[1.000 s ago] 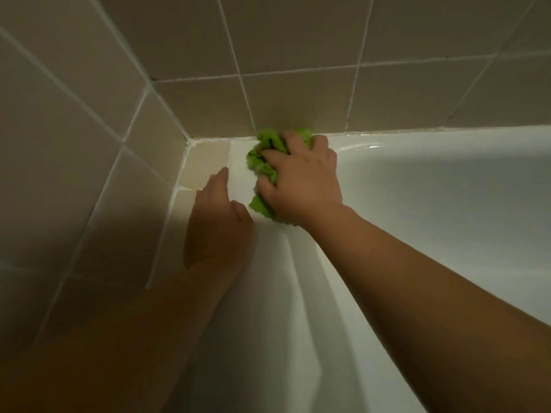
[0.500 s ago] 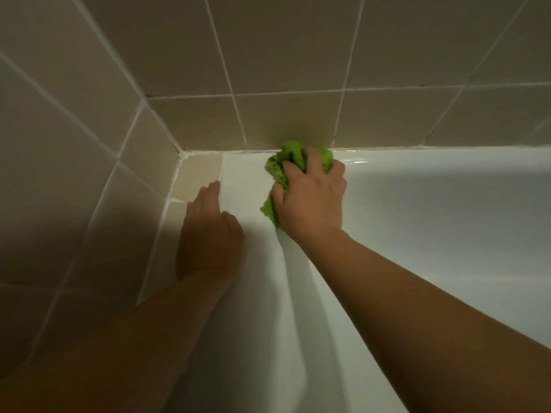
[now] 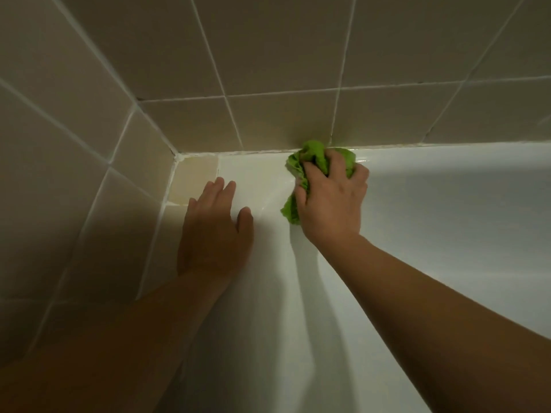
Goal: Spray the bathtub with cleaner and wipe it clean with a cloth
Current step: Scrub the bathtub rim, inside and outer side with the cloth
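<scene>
The white bathtub (image 3: 447,234) fills the lower right, its rim meeting the tiled walls in a corner. My right hand (image 3: 331,201) grips a bunched green cloth (image 3: 313,158) and presses it on the tub's far rim where it meets the back wall. My left hand (image 3: 214,231) lies flat on the rim near the corner, fingers straight, left of the cloth. No spray bottle is in view.
Beige wall tiles (image 3: 268,55) with white grout rise behind and to the left of the tub. A small beige tiled ledge (image 3: 195,180) sits in the corner just beyond my left fingertips. The tub's inner wall slopes down to the right.
My right hand has slid the green cloth to the right along the back rim, away from the corner. My left hand stays flat on the rim.
</scene>
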